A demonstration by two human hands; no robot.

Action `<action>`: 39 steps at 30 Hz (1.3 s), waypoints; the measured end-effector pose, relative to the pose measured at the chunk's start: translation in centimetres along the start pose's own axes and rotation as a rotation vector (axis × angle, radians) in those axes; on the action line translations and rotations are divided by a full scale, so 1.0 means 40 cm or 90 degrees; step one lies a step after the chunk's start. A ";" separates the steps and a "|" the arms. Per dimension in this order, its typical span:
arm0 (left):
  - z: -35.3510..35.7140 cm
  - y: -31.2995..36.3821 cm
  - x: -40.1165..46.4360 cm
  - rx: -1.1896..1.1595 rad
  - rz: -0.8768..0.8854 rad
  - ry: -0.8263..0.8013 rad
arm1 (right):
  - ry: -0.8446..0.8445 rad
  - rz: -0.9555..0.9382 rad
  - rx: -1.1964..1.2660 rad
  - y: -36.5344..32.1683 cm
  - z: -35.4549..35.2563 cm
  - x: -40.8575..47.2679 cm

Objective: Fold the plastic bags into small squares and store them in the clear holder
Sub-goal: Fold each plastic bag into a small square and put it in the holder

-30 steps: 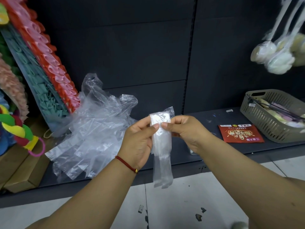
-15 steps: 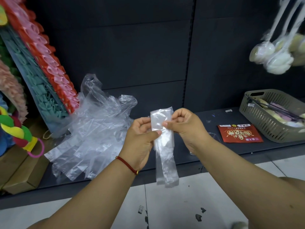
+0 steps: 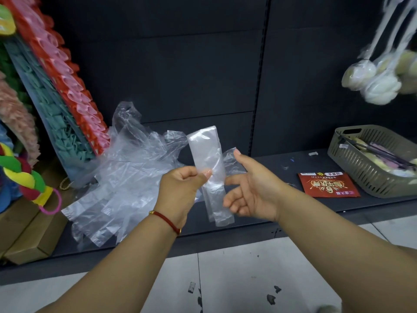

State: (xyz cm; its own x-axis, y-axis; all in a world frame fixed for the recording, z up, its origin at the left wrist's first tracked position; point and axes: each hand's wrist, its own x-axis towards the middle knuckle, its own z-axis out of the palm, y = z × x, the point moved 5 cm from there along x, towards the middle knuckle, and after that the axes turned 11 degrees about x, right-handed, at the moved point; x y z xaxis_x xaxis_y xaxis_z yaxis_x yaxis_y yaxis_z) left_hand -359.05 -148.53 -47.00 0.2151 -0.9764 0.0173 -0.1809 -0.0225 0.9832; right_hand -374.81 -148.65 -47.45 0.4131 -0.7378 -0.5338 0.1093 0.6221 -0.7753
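Above a dark shelf, the left hand pinches a bag folded into a strip, the right hand spread beside it; folding it end over end into a square likely comes next.

Clear plastic bags, red packet with gold lettering, grey-beige slatted basket, dark grey shelf.

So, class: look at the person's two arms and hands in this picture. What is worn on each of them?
Both forearms are bare, with no sleeves and no gloves in view. The left hand has a thin red cord bracelet with a small gold-coloured bead round the wrist. The right hand and its wrist wear nothing visible: no ring, watch or band.
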 end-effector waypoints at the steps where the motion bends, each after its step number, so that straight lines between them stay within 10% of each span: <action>1: 0.002 0.005 -0.004 0.001 0.000 -0.007 | -0.017 0.004 0.008 0.006 0.006 0.002; 25: 0.018 0.001 -0.030 0.157 -0.073 -0.107 | 0.014 -0.321 -0.085 -0.031 -0.021 0.020; 39: 0.032 -0.019 -0.036 -0.074 -0.227 -0.164 | 0.014 -0.309 -0.272 -0.036 -0.011 0.009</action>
State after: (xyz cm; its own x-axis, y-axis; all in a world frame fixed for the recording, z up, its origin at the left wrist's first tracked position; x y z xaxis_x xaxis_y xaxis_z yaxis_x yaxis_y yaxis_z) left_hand -360.44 -147.39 -48.02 -0.0040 -0.9342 -0.3568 -0.0270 -0.3565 0.9339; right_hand -375.20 -149.93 -46.68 0.3883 -0.9169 -0.0921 -0.0922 0.0608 -0.9939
